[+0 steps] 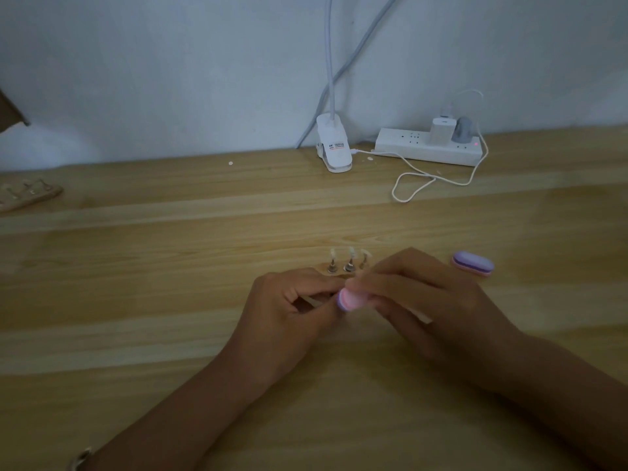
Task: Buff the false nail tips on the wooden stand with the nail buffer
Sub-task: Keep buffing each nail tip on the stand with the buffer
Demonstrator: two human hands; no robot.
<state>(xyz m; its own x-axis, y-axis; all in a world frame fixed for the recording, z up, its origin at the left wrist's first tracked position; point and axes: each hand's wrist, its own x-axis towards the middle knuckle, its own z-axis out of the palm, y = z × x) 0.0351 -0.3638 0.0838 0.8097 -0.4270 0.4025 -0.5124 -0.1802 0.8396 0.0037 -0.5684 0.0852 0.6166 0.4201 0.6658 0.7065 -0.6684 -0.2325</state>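
Desk (pixel 170 266): light wood planks, carrying every item listed below.
Wooden stand (pixel 326 267): near the middle of the desk, just beyond the two hands. Only a small part of its base shows above the left knuckles.
False nail tips (pixel 350 253): three pale tips are visible, each upright on a metal post on the stand. The rightmost one sits close against the right hand.
Nail buffer (pixel 349 299): pink with a purple layer, its rounded end facing the camera. It is held above the desk between the two hands, in front of the stand.
Right hand (pixel 418 300): fingers curled round the nail buffer and grasping it from the right side.
Left hand (pixel 292 307): fingers curled, thumb and forefinger tips brought together at the buffer's left end. A thin pale sliver shows under the fingers; motion blur makes it impossible to tell what, if anything, is pinched.
Second buffer (pixel 472 265): purple over pink, lying flat on the desk to the right of the right hand, apart from it.
Clip lamp (pixel 334 147): white, clamped at the rear edge of the desk, its neck rising out of view.
Power strip (pixel 428 149): white, at the rear right, with a white charger and a grey plug inserted.
Cable (pixel 418 185): white, looping across the desk in front of the strip.
Second stand (pixel 27 195): at the far left edge, blurred.
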